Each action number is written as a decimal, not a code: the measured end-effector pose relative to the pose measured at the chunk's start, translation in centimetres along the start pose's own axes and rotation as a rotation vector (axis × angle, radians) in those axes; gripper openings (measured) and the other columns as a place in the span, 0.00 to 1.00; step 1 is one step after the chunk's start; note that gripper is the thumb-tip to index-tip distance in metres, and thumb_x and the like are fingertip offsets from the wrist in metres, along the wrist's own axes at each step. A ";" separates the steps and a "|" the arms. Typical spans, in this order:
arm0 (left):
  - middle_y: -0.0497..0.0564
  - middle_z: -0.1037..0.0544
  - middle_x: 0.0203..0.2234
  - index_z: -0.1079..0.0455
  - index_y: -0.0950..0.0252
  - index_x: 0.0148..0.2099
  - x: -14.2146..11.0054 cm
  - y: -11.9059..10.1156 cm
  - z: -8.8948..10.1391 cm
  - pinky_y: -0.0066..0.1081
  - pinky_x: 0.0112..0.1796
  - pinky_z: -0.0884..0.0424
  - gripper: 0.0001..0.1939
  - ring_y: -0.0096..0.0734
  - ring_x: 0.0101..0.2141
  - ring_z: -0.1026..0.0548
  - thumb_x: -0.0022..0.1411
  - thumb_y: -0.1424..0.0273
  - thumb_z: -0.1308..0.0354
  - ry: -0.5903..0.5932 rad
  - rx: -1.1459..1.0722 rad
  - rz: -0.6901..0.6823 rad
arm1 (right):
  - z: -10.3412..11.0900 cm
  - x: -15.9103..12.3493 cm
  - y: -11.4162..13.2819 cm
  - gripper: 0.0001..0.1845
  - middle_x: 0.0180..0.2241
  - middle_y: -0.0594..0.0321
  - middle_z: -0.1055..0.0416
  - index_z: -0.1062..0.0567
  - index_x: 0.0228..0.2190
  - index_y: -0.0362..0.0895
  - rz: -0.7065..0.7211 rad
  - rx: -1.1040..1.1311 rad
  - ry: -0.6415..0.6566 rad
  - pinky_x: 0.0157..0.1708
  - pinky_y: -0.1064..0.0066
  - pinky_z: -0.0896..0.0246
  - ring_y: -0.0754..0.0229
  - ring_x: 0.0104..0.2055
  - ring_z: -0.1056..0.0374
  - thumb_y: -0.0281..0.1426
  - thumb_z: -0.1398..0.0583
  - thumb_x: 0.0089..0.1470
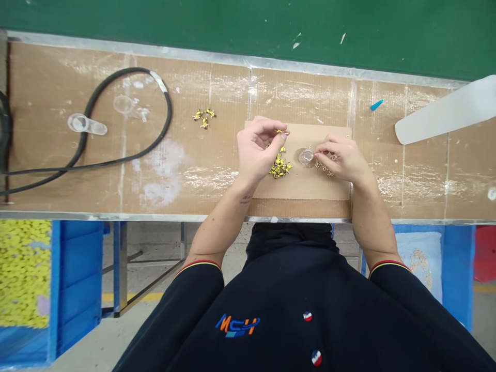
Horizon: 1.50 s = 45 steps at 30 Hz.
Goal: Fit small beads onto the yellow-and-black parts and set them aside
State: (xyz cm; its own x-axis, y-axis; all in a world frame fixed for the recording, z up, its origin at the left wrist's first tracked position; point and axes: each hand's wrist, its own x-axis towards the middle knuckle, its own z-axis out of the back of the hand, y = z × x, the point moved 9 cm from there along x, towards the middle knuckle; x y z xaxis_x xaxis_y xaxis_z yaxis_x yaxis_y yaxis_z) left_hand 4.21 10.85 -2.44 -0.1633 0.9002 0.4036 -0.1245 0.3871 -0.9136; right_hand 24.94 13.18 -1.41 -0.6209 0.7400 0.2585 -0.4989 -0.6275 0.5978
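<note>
My left hand is raised over a brown cardboard sheet, its fingertips pinched on a small yellow metal part. Below it lies a heap of similar yellow parts. My right hand rests on the sheet, its fingertips beside a small transparent cup. Under those fingers sits a tangle of thin gold-coloured pieces. Whether that hand grips anything is hidden. A few more yellow parts lie on the bench to the left of the sheet.
A black cable loops across the cardboard-covered bench, near a transparent plastic scoop. A white blade-shaped piece lies at right. Blue bins stand below the bench's front edge, and green surface runs behind it.
</note>
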 end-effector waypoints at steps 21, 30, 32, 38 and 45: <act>0.49 0.21 0.38 0.27 0.61 0.44 -2.3 -0.6 -5.0 0.28 0.35 0.16 0.22 0.29 0.35 0.14 0.62 0.49 0.31 0.250 -0.400 0.261 | 4.0 -1.2 3.4 0.15 0.25 0.65 0.30 0.22 0.29 0.51 0.024 0.317 -0.491 0.30 0.58 0.31 0.61 0.27 0.35 0.48 0.34 0.60; 0.48 0.19 0.35 0.27 0.59 0.47 -2.4 -0.7 -5.3 0.28 0.37 0.19 0.22 0.26 0.35 0.18 0.60 0.50 0.29 0.271 -0.461 0.270 | 3.8 -1.4 3.6 0.18 0.24 0.65 0.32 0.22 0.28 0.51 0.003 0.355 -0.513 0.29 0.58 0.31 0.61 0.27 0.35 0.51 0.33 0.59; 0.48 0.19 0.36 0.25 0.58 0.46 -2.3 -0.7 -5.3 0.27 0.37 0.20 0.21 0.25 0.36 0.19 0.59 0.50 0.28 0.261 -0.479 0.272 | 4.0 -1.4 3.8 0.16 0.24 0.65 0.31 0.21 0.28 0.51 0.034 0.361 -0.527 0.29 0.59 0.31 0.61 0.27 0.35 0.49 0.33 0.59; 0.46 0.18 0.31 0.26 0.64 0.34 -2.7 -0.3 -5.4 0.25 0.39 0.21 0.23 0.22 0.33 0.19 0.49 0.55 0.21 0.207 -0.543 0.471 | 4.1 -1.5 3.9 0.13 0.25 0.69 0.31 0.21 0.30 0.50 0.116 0.398 -0.547 0.29 0.65 0.34 0.65 0.27 0.35 0.44 0.32 0.60; 0.46 0.17 0.31 0.30 0.66 0.30 -3.4 -0.6 -6.0 0.25 0.37 0.19 0.24 0.23 0.32 0.17 0.46 0.60 0.18 0.205 -0.655 0.555 | 3.3 -1.2 4.2 0.09 0.27 0.68 0.27 0.21 0.31 0.50 0.147 0.477 -0.508 0.33 0.65 0.31 0.63 0.31 0.29 0.39 0.33 0.61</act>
State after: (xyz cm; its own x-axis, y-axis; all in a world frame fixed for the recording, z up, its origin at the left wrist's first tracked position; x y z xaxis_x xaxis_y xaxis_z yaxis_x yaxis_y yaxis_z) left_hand 10.73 8.80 -3.54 0.1532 0.9860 -0.0661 0.5167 -0.1369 -0.8452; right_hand 25.57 10.48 3.32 -0.2446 0.7499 0.6147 -0.0408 -0.6413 0.7662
